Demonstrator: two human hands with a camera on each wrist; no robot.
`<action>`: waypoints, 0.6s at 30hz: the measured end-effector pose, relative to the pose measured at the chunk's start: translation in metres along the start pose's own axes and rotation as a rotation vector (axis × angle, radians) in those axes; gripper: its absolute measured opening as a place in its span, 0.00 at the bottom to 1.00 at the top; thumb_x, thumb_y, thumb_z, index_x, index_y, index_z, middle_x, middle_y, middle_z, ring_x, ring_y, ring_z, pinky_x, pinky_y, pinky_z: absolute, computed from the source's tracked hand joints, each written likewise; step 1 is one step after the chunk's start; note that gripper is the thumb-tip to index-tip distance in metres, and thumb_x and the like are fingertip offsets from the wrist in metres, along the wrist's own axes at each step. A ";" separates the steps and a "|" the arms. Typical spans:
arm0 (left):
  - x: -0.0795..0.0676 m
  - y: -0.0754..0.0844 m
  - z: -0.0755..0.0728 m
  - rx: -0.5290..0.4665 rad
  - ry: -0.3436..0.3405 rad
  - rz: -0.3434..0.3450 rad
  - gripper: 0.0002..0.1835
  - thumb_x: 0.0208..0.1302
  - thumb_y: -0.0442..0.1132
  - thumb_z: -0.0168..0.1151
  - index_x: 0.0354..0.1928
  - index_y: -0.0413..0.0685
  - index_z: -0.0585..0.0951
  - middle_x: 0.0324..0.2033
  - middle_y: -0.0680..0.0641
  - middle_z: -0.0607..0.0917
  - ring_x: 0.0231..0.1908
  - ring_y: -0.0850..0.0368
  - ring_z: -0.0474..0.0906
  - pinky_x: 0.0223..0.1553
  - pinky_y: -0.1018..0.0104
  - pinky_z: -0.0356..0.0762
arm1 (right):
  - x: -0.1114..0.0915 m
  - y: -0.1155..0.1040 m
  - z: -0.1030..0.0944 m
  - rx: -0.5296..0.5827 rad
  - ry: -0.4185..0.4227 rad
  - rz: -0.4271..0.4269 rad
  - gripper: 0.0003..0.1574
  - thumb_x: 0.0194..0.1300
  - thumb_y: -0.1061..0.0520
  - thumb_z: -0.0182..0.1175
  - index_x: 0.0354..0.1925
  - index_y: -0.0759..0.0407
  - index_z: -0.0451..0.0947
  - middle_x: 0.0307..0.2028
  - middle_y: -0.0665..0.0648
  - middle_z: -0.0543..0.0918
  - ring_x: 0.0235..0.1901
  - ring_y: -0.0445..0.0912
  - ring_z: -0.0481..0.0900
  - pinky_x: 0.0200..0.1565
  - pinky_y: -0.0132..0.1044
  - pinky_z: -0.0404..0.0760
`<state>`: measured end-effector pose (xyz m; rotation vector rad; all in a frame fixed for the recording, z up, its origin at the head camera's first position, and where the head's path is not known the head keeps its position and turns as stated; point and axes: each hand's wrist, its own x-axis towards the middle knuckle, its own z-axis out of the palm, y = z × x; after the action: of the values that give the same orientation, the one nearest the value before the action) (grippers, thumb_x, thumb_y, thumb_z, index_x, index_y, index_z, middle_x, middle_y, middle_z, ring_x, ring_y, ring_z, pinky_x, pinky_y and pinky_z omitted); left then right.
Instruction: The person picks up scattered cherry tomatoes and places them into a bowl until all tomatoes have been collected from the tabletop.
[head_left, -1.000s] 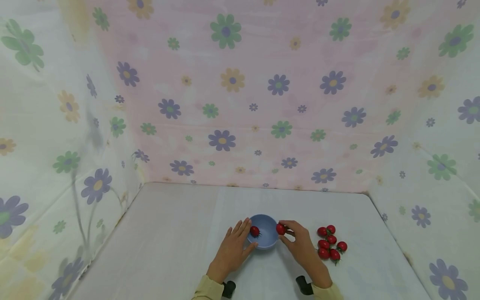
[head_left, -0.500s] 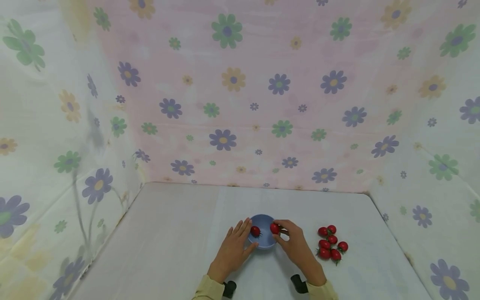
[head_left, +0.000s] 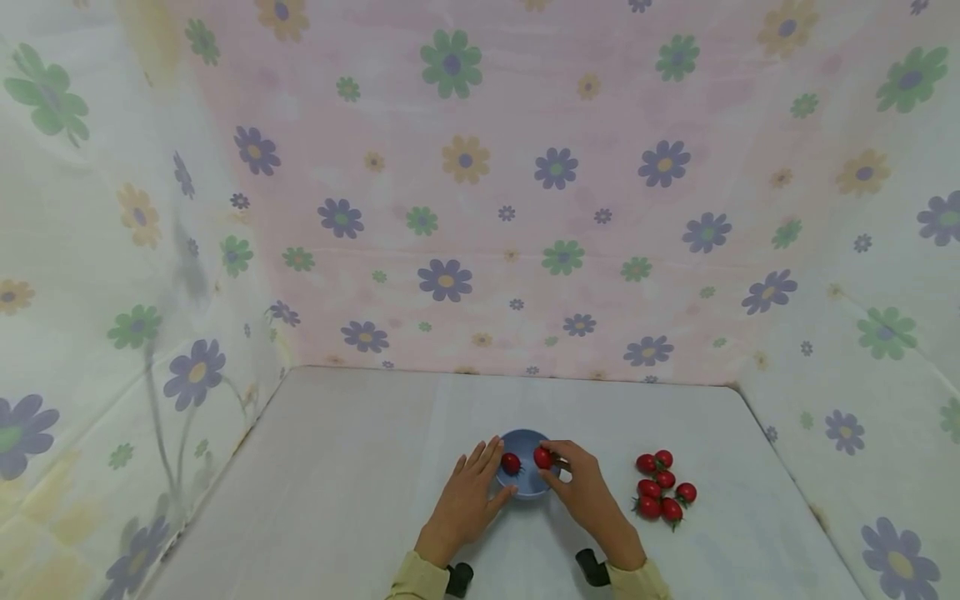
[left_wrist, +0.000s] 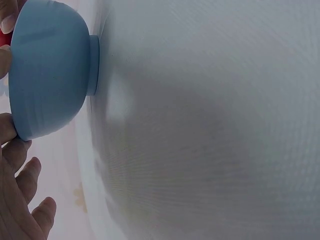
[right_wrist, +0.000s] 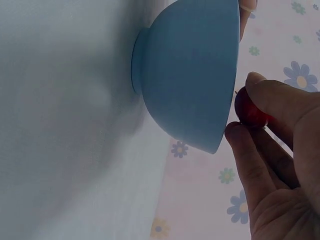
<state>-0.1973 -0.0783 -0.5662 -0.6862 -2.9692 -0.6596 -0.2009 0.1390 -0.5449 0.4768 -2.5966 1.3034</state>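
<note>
A blue bowl [head_left: 530,486] stands upright on the table with one cherry tomato [head_left: 511,463] lying in its left side. My left hand [head_left: 465,498] rests against the bowl's left rim, its fingers straight and the thumb near the front edge. The side of the bowl [left_wrist: 47,70] and its foot show in the left wrist view. Over the right part of the bowl, my right hand [head_left: 588,492] pinches a second red cherry tomato [head_left: 542,457] between thumb and fingers. In the right wrist view that held tomato [right_wrist: 250,109] is at rim height, partly covered by the thumb.
Several cherry tomatoes [head_left: 649,489] with green stems lie in a cluster on the white table [head_left: 337,483], right of my right hand. Flower-patterned cloth [head_left: 480,208] surrounds the table at the back and sides.
My right hand has moved left with the pinched tomato, from the bowl's right rim to over its inside. The left hand and the bowl have stayed in place.
</note>
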 end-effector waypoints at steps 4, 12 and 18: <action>0.000 0.000 0.000 -0.001 -0.002 0.000 0.41 0.75 0.62 0.50 0.80 0.45 0.57 0.79 0.47 0.59 0.78 0.45 0.55 0.73 0.39 0.59 | 0.001 0.000 0.001 0.005 -0.001 -0.007 0.29 0.56 0.73 0.72 0.57 0.68 0.79 0.49 0.58 0.85 0.50 0.51 0.85 0.52 0.40 0.85; 0.001 -0.002 0.001 0.007 0.012 0.011 0.41 0.76 0.62 0.51 0.79 0.44 0.58 0.78 0.46 0.60 0.77 0.44 0.57 0.72 0.39 0.61 | 0.002 -0.002 0.002 0.020 -0.022 0.007 0.30 0.56 0.74 0.71 0.58 0.68 0.79 0.49 0.60 0.84 0.51 0.52 0.85 0.52 0.41 0.85; 0.001 -0.001 0.001 0.004 0.012 0.007 0.41 0.76 0.61 0.51 0.79 0.44 0.59 0.78 0.46 0.60 0.77 0.44 0.57 0.73 0.39 0.60 | 0.004 -0.001 0.004 0.035 -0.033 0.006 0.31 0.56 0.74 0.70 0.59 0.69 0.78 0.49 0.61 0.84 0.49 0.52 0.86 0.51 0.45 0.85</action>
<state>-0.1986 -0.0780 -0.5667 -0.6890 -2.9546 -0.6551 -0.2040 0.1343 -0.5450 0.5009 -2.6073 1.3567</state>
